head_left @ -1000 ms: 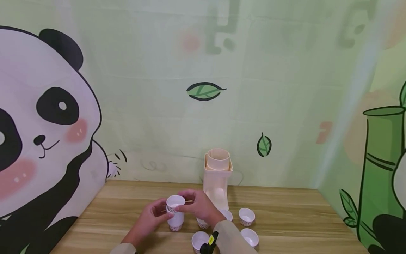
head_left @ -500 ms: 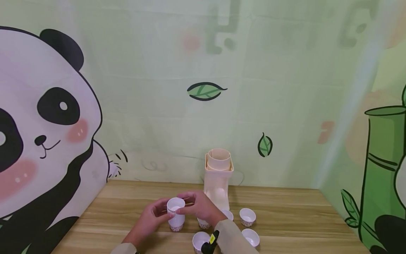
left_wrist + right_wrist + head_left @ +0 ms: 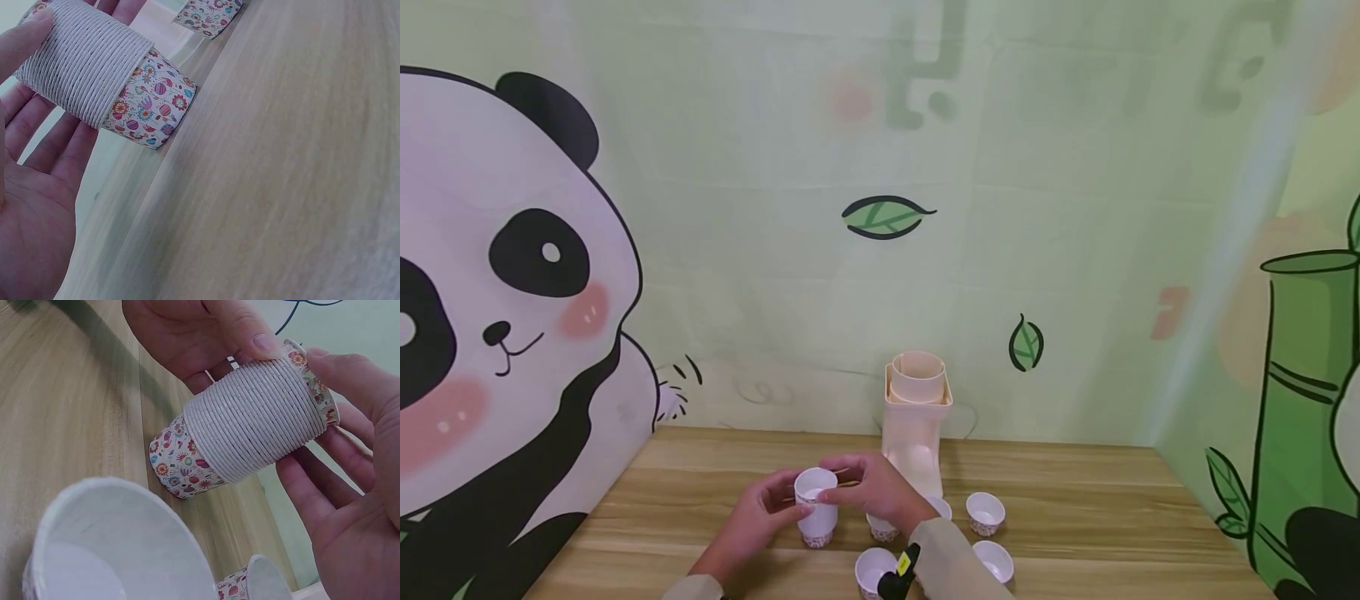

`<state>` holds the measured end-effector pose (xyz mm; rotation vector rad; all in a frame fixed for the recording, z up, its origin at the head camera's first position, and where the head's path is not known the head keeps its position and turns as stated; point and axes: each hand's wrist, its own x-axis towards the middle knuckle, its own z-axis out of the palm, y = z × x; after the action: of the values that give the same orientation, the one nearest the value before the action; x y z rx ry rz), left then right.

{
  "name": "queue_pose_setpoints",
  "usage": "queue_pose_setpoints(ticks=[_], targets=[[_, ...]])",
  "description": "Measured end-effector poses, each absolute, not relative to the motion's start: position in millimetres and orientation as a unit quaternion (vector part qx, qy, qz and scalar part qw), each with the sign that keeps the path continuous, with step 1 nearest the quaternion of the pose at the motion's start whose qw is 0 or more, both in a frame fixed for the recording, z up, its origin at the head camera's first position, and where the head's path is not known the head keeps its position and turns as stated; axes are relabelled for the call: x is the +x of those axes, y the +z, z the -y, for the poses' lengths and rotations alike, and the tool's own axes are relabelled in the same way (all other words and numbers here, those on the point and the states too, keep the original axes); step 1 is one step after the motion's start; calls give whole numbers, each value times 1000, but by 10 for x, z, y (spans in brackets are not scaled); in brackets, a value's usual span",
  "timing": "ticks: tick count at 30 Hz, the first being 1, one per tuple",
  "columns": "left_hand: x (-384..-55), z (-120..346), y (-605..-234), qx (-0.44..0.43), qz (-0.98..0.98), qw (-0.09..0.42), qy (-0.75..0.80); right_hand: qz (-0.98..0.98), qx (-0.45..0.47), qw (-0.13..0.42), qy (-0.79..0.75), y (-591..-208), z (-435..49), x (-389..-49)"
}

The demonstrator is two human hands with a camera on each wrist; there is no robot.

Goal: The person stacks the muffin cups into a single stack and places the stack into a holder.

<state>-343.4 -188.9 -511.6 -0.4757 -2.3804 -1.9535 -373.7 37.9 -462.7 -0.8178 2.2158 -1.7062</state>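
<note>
A stack of nested white paper cups with a floral print (image 3: 817, 523) stands upright on the wooden table, left of the middle. Its many rims form a ribbed sleeve above the lowest cup's printed side, as the nested cups (image 3: 256, 419) show in the right wrist view. My left hand (image 3: 763, 512) holds the stack from the left, thumb in front and fingers behind. From the right, my right hand (image 3: 876, 492) pinches the uppermost cup near its rim, thumb on the near side. In the left wrist view the left palm (image 3: 37, 206) is partly turned to the camera.
Several single floral cups stand mouth up at the right, among them a back cup (image 3: 985, 512), a front right cup (image 3: 994, 560) and a near cup (image 3: 874, 571). Behind them is a pale pink holder (image 3: 913, 429) with a round top. A printed panda backdrop (image 3: 775, 250) rises behind the table.
The uppermost cup has sunk down into the stack with my right hand still on it, mostly in the first half second. My left hand has stayed nearly in place.
</note>
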Motion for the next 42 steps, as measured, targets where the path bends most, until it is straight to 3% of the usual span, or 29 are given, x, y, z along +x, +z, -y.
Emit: queue_pose_setpoints(ticks=[42], targets=[[-3439, 1888, -5107, -153, 771, 9, -618, -812, -303, 85, -492, -4597, -397, -3756]])
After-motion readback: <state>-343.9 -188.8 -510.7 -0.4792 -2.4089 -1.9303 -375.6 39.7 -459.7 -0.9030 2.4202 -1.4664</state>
